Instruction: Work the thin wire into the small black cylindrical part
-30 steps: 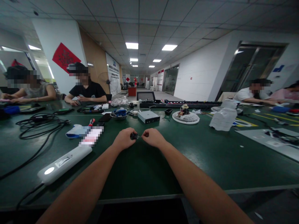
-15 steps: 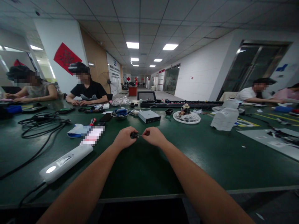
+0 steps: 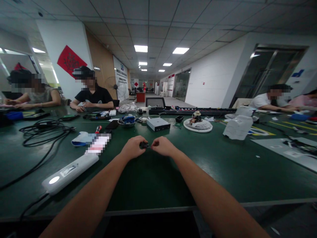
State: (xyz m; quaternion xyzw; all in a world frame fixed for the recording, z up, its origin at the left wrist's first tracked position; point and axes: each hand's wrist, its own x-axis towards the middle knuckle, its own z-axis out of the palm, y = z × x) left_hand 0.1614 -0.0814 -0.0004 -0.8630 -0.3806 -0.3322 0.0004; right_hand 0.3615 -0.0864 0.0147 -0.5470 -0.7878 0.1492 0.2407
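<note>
L hand [image 3: 134, 147] grips small dark part [image 3: 143, 145], prob. light, stiff; hold by body. R hand [image 3: 162, 146] pinched, contents unclear.

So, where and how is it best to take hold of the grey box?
Probably by its right side, with the hand coming from the right and above: the box lies flat, with straight edges to pinch, and the bowl sits near its left side.

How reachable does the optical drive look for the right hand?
Probably yes: the optical drive sits just beyond the right hand with bare tabletop between, though that hand looks busy beside a small dark part.
</note>
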